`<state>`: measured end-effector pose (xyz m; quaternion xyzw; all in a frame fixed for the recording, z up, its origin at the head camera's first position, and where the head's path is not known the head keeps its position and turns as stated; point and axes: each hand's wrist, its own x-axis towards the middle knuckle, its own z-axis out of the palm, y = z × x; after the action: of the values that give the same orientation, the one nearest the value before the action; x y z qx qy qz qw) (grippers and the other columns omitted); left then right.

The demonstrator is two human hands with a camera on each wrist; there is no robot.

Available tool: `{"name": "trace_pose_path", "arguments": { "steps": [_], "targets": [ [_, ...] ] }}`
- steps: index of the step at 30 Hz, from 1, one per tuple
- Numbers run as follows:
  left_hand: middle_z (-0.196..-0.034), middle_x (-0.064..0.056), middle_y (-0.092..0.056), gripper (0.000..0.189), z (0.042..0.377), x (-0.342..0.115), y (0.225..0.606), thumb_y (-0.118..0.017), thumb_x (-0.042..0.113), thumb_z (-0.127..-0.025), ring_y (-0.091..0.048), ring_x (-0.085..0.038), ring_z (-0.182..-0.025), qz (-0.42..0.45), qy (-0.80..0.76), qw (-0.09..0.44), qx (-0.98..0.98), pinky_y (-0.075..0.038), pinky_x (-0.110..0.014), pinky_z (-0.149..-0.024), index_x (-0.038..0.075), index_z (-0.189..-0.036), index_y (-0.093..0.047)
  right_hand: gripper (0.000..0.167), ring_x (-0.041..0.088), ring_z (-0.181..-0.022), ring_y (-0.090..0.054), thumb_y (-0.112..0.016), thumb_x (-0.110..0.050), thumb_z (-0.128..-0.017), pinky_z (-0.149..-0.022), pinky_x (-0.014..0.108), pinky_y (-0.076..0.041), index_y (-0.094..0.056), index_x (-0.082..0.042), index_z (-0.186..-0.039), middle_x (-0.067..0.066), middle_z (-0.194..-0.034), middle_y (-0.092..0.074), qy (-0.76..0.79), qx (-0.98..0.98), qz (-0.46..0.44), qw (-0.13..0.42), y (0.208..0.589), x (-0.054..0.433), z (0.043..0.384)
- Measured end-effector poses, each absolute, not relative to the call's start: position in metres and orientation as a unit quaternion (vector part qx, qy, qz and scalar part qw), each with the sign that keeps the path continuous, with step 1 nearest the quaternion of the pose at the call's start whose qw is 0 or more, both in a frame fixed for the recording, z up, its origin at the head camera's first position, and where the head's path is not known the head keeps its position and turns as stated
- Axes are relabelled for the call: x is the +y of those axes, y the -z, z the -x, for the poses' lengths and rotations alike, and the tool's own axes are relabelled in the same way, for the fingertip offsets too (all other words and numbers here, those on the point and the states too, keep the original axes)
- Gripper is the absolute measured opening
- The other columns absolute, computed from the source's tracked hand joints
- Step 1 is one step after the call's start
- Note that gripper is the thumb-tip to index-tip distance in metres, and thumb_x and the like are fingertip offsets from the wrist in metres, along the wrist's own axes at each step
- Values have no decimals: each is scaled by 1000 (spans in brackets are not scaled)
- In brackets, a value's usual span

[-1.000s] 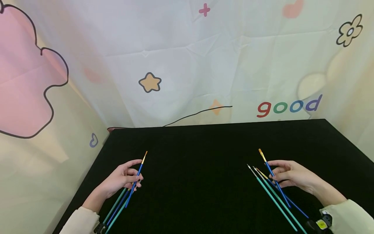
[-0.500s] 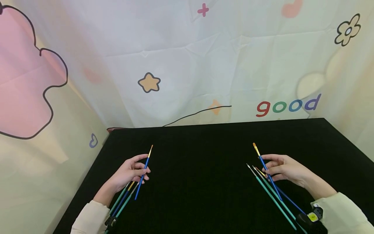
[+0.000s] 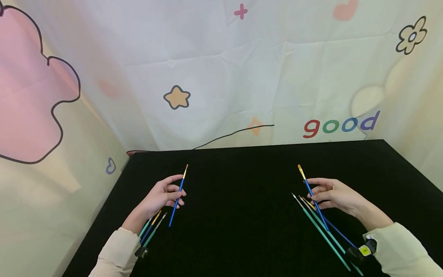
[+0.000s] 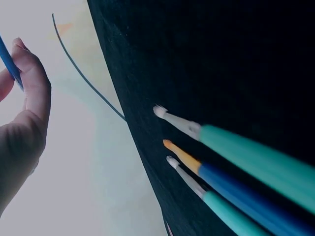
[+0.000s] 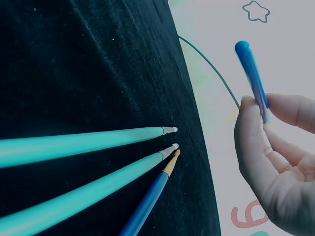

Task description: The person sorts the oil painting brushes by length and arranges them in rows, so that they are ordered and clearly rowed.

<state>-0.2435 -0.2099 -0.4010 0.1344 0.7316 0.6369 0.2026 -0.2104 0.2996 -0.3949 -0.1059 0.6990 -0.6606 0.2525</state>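
My left hand (image 3: 159, 199) pinches a blue paintbrush (image 3: 175, 202) between thumb and fingers, its brown bristles pointing up and away. In my right hand (image 3: 337, 197) is another blue paintbrush (image 3: 321, 213) with a gold ferrule and an orange-brown tip, gripped the same way. Below the left wrist lie two teal brushes (image 4: 246, 157) with a blue brush (image 4: 236, 194) between them. Under the right hand rest two teal brushes (image 5: 88, 142) and a blue brush (image 5: 147, 204), bristles toward the far side. The left forearm hides part of its group in the head view.
A black cloth-covered table (image 3: 238, 215) spreads beneath both hands. Behind and at the sides hangs a pale printed curtain (image 3: 221, 84) meeting the table's far edge. Each wrist carries a small dark camera, such as the right wrist camera (image 3: 356, 254).
Both hands have moved away from the body and inward with their blue paintbrushes, the left one farther to the right. More of the brushes beneath the left hand now shows at their tips.
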Motion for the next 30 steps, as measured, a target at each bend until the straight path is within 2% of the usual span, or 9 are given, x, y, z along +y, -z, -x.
{"name": "trace_pose_path", "arguments": {
  "steps": [7,14,19,30],
  "targets": [
    [-93,-11,-62,56,253,-198,398,-50,1,-92,-64,-18,-72,-131,-639,192,734,-53,-39,-74,2,-141,-23,56,21,-87,-62,-51,-4,-91,-77,36,-52,-22,11,-136,6,-95,-61,658,703,100,251,394,298,212],
    [-92,-11,-62,55,261,-190,395,-48,1,-92,-64,-17,-71,-125,-645,182,732,-54,-33,-70,3,-141,-24,58,22,-88,-62,-51,-5,-91,-78,36,-51,-20,10,-138,6,-95,-61,653,709,85,252,394,296,213],
    [-92,-12,-62,54,267,-184,394,-48,0,-92,-64,-17,-70,-124,-646,179,732,-54,-35,-70,4,-141,-24,61,22,-88,-62,-52,-6,-91,-77,35,-51,-17,11,-138,5,-95,-61,647,716,86,248,394,294,214],
    [-91,-11,-62,54,280,-168,396,-48,0,-92,-65,-17,-69,-127,-643,179,733,-54,-35,-71,3,-141,-25,57,22,-87,-62,-52,-5,-90,-77,35,-51,-22,10,-136,6,-96,-62,650,712,97,247,395,295,213]
  ]
}}
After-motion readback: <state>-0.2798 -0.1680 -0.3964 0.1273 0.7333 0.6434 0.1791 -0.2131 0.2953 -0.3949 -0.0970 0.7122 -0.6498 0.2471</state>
